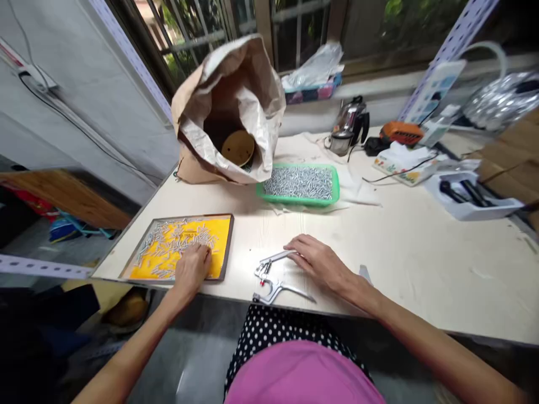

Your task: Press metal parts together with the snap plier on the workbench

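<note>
My left hand (192, 268) is over the right part of a shallow tray (229, 247) with a yellow bottom, fingers curled down among small silvery metal pins (162, 247). Whatever its fingertips pinch is hidden. On the right, my right hand (318, 259) has its fingers and thumb at the end of the upper handle of a metal plier-like tool (275, 289). That tool lies on the table near the front edge, its handles spread apart, with a small spring and a red spot near its jaws.
Behind the tray stands a large open paper bag (189, 151) with a round yellowish piece inside. Beside it is a green tray (336, 185) full of pins. Further right are a glass pot (347, 126), an orange device (401, 133) and a white bin (475, 210) with black items.
</note>
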Demonstrator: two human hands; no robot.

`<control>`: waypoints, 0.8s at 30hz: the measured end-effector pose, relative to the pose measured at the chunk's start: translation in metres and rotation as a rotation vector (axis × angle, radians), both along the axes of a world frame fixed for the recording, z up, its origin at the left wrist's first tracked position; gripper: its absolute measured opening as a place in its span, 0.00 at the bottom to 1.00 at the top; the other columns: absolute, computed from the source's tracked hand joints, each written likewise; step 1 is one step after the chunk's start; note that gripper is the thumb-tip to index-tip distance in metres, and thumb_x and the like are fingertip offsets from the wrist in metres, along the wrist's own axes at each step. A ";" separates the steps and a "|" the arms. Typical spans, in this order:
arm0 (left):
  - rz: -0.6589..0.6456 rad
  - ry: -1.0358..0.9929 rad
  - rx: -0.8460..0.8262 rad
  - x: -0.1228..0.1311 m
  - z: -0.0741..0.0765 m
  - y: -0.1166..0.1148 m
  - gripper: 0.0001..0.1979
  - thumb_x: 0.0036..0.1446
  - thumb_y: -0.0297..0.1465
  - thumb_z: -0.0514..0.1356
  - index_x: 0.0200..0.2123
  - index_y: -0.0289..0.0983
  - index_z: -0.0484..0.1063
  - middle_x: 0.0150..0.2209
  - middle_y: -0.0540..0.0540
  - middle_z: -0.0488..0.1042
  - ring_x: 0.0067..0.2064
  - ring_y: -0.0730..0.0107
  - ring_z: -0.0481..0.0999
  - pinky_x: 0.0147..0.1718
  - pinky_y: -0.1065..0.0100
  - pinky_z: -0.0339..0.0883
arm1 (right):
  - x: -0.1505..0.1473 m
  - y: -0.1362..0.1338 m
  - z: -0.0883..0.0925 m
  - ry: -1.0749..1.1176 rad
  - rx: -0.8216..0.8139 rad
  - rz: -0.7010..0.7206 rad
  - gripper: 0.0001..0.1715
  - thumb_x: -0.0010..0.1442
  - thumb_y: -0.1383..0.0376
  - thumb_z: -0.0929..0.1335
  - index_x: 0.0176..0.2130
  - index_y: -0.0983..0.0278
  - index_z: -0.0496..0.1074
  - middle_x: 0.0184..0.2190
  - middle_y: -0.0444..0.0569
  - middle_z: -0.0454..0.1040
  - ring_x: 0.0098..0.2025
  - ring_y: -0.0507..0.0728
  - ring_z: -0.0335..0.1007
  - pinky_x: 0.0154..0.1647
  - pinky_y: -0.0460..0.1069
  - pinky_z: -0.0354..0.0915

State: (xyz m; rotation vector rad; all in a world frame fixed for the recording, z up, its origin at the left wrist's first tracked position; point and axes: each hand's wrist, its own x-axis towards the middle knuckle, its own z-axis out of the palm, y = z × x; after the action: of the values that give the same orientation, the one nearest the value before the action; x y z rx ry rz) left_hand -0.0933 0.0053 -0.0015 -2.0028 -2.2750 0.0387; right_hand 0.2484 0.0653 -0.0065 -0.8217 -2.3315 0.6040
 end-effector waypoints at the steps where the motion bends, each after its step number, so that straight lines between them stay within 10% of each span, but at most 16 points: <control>1: -0.006 -0.072 0.042 0.004 0.004 -0.001 0.12 0.62 0.30 0.52 0.37 0.35 0.75 0.38 0.40 0.76 0.43 0.58 0.75 0.40 0.65 0.66 | 0.003 -0.016 -0.006 -0.045 -0.023 0.025 0.12 0.68 0.65 0.62 0.48 0.63 0.72 0.42 0.53 0.73 0.45 0.59 0.69 0.47 0.55 0.68; 10: 0.245 -1.162 -0.330 0.093 0.001 -0.018 0.11 0.50 0.36 0.61 0.32 0.34 0.74 0.23 0.51 0.72 0.20 0.76 0.65 0.20 0.73 0.58 | 0.009 -0.066 -0.042 -0.275 -0.017 -0.048 0.06 0.65 0.67 0.65 0.40 0.65 0.73 0.35 0.50 0.70 0.37 0.57 0.68 0.37 0.51 0.64; 24: 0.274 -1.054 -0.382 0.108 -0.016 -0.031 0.16 0.47 0.41 0.64 0.30 0.32 0.77 0.23 0.50 0.72 0.24 0.76 0.64 0.21 0.74 0.54 | 0.000 -0.066 -0.058 -0.292 0.288 -0.124 0.12 0.65 0.74 0.61 0.31 0.64 0.68 0.29 0.46 0.68 0.28 0.53 0.60 0.31 0.50 0.53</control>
State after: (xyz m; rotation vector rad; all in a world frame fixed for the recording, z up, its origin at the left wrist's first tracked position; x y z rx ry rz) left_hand 0.0151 -0.0255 -0.0175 -2.1493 -3.3633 -0.7997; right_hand 0.2480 -0.0008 -0.0642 -0.9585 -2.5233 0.0940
